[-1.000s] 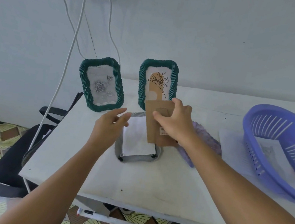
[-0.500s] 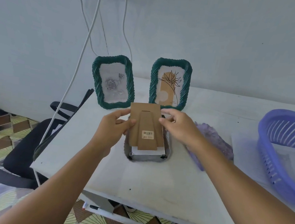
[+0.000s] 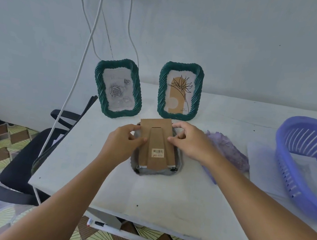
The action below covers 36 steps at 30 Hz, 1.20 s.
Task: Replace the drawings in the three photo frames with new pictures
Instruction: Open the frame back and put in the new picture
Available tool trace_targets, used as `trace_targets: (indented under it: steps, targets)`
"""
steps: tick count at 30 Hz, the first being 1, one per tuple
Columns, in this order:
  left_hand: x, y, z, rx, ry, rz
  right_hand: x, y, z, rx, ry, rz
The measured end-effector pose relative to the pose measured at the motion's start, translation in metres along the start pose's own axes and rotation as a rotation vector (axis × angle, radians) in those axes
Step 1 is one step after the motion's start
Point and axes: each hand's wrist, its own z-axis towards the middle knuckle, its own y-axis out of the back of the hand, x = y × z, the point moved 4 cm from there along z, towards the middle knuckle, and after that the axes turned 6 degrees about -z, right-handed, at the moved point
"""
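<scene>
Head view looks down on the brown backing board (image 3: 157, 143), which I hold over the face-down frame (image 3: 155, 170) lying in the middle of the white table (image 3: 144, 194). My left hand (image 3: 122, 143) pinches the board's left edge and my right hand (image 3: 188, 143) pinches its right edge, fingers curled narrow on the cardboard, so the board sits directly between the two hands, neither one clearly nearer. Its long axis runs away from me toward the wall, roughly in line with the frame's long axis. The fold-out stand with its barcode sticker (image 3: 158, 153) faces up, its wide foot toward me. The near end looks to sit inside the frame's rim beside the small black clips; whether the far end is seated I cannot tell. I judge the next move to be pressing it flat into the recess. Beyond, two green frames stand upright near the wall: the rose drawing (image 3: 117, 90) on the left, the orange flower print (image 3: 180, 91) on the right. A purple cloth (image 3: 229, 152) lies just right of my right hand, and a purple basket (image 3: 308, 158) sits farther right.
</scene>
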Motion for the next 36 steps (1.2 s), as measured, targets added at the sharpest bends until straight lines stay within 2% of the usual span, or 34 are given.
trace_targets:
  steps: [6,13,20,36]
  targets:
    - [0.004,-0.003,0.001,-0.004,-0.038,0.129,-0.001,-0.005,-0.003,0.014,0.03,-0.145]
    - [0.008,-0.008,0.003,0.0,-0.05,0.116,0.004,-0.01,-0.007,-0.039,0.082,-0.381]
    - [0.016,-0.008,0.005,-0.019,-0.016,0.017,0.001,-0.013,-0.009,-0.014,0.052,-0.427]
    - [0.014,-0.009,0.007,-0.018,-0.038,0.078,-0.002,-0.016,-0.004,-0.023,0.046,-0.339]
